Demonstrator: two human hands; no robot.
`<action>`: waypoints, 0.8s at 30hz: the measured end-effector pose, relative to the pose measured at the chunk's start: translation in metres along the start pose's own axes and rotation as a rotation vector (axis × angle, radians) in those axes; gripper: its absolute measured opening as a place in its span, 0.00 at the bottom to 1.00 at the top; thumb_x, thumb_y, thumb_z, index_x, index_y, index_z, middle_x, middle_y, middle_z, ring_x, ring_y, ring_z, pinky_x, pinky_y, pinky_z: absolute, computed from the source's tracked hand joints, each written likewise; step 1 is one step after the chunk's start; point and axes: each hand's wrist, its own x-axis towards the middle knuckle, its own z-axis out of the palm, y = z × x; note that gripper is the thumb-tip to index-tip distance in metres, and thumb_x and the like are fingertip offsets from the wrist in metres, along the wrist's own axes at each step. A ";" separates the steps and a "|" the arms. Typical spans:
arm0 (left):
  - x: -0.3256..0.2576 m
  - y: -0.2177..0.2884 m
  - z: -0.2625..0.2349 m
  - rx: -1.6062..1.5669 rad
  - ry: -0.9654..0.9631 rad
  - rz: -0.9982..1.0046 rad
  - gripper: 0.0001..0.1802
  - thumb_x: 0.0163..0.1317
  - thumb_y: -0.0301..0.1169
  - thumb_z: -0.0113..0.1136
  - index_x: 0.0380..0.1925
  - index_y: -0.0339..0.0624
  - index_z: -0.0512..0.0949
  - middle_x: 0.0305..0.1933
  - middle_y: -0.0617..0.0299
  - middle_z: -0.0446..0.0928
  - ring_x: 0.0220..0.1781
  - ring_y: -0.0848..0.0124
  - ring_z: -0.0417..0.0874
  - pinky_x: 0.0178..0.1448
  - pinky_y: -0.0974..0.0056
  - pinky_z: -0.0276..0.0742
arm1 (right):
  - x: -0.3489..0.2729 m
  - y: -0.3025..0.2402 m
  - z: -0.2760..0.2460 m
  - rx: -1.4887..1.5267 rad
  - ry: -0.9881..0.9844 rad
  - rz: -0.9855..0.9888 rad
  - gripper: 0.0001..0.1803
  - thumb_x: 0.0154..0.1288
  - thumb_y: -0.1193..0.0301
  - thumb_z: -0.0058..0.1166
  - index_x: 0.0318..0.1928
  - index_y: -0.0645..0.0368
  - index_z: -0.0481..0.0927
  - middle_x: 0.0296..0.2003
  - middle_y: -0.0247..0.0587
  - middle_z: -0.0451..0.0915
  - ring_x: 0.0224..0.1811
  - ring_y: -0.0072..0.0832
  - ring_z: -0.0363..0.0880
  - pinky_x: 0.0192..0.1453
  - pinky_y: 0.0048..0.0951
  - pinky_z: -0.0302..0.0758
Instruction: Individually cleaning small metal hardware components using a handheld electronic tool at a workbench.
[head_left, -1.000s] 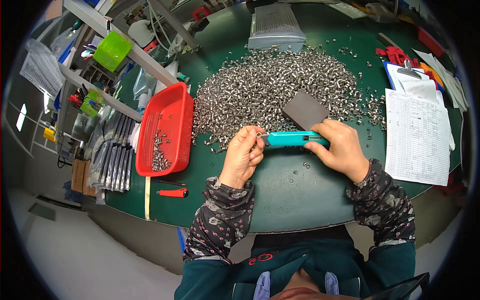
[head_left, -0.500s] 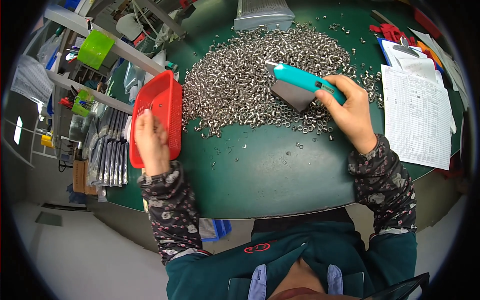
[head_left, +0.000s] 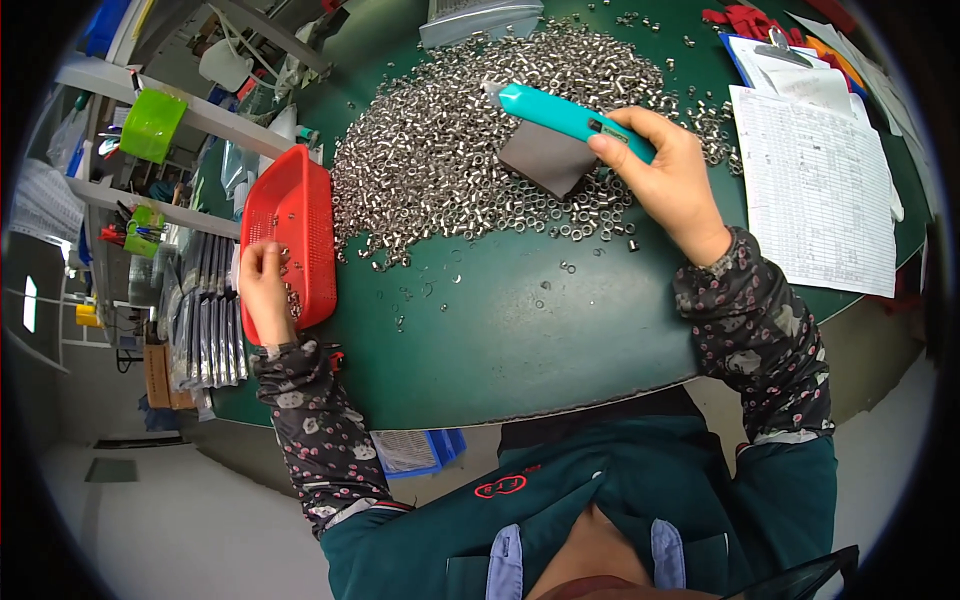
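My right hand (head_left: 672,178) is closed round a teal utility knife (head_left: 565,112), its blade end pointing left over a large heap of small silver metal rings (head_left: 430,150). Directly below the knife, a dark grey rectangular block (head_left: 546,158) lies tilted at the heap's near side. On the left, a long red perforated plastic basket (head_left: 320,235) holds a few small metal rings. My left hand (head_left: 265,295) is over the basket's near end, thumb and forefinger slightly apart, with nothing visible between them; its other fingers are partly hidden.
A printed sheet (head_left: 815,190) and a clipboard (head_left: 775,50) lie on the right of the green table (head_left: 480,340). A clear plastic bag (head_left: 480,22) of parts sits behind the heap. Left of the basket are stacked grey packets (head_left: 215,330) and a shelf frame with green pen holders (head_left: 152,125).
My left hand has come down toward the basket's near end, its fingers parting, and more rings show in the basket. My right hand still holds the knife; the whole view has shifted somewhat.
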 end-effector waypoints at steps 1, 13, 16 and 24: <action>-0.016 0.027 0.023 0.019 -0.035 0.093 0.10 0.55 0.26 0.52 0.39 0.38 0.73 0.18 0.67 0.69 0.24 0.80 0.68 0.30 0.75 0.64 | 0.000 0.003 0.002 0.006 0.008 -0.013 0.14 0.50 0.65 0.57 0.31 0.63 0.76 0.21 0.41 0.74 0.21 0.26 0.72 0.25 0.24 0.67; -0.127 0.137 0.164 0.151 -0.729 0.594 0.10 0.41 0.24 0.59 0.27 0.40 0.72 0.29 0.57 0.66 0.34 0.60 0.71 0.37 0.61 0.68 | -0.004 -0.002 -0.002 -0.012 0.010 0.016 0.15 0.48 0.62 0.57 0.30 0.60 0.76 0.23 0.42 0.75 0.23 0.32 0.75 0.26 0.27 0.69; -0.131 0.135 0.180 0.220 -0.668 0.585 0.09 0.42 0.23 0.59 0.27 0.39 0.73 0.29 0.57 0.67 0.33 0.61 0.72 0.35 0.63 0.69 | -0.005 0.000 0.000 -0.022 0.030 -0.009 0.14 0.47 0.62 0.57 0.30 0.60 0.76 0.23 0.42 0.74 0.23 0.33 0.75 0.26 0.28 0.69; -0.127 0.131 0.181 0.116 -0.673 0.538 0.08 0.43 0.23 0.59 0.26 0.39 0.72 0.29 0.58 0.67 0.31 0.65 0.72 0.35 0.65 0.69 | -0.003 -0.002 0.000 -0.001 0.022 -0.033 0.15 0.46 0.63 0.57 0.30 0.62 0.76 0.24 0.44 0.75 0.25 0.36 0.75 0.28 0.29 0.70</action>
